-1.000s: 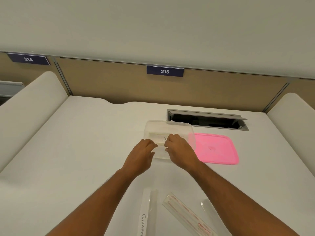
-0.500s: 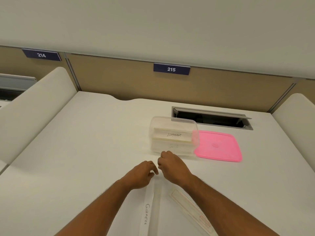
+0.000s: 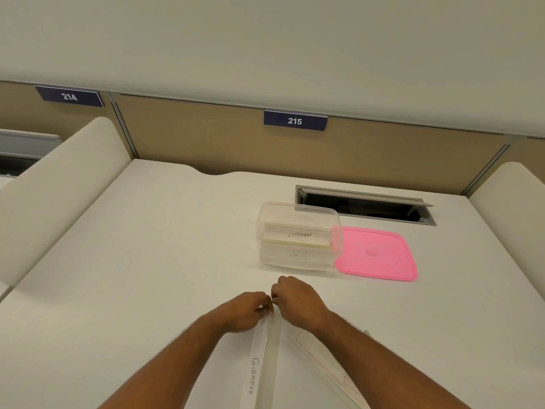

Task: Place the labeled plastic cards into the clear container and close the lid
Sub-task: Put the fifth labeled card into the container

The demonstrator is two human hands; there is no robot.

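Note:
The clear container (image 3: pixel 298 264) stands open on the white desk with a card labelled ELEPHANT (image 3: pixel 298 235) and another card under it inside. Its pink lid (image 3: pixel 376 255) lies flat just to its right. Nearer to me, a long clear card labelled GIRAFEE (image 3: pixel 259 364) lies on the desk. My left hand (image 3: pixel 241 312) and my right hand (image 3: pixel 298 299) pinch its far end together, fingertips touching. A second clear card (image 3: pixel 324 358) with red print lies to the right, partly under my right forearm.
A cable hatch (image 3: pixel 365 205) is open in the desk behind the container. Padded white dividers (image 3: pixel 59 184) rise on the left and right sides. A beige back panel carries a sign reading 215 (image 3: pixel 295 121).
Both hands drew back from the container, leaving the ELEPHANT card inside, and came down onto the far end of the GIRAFEE card.

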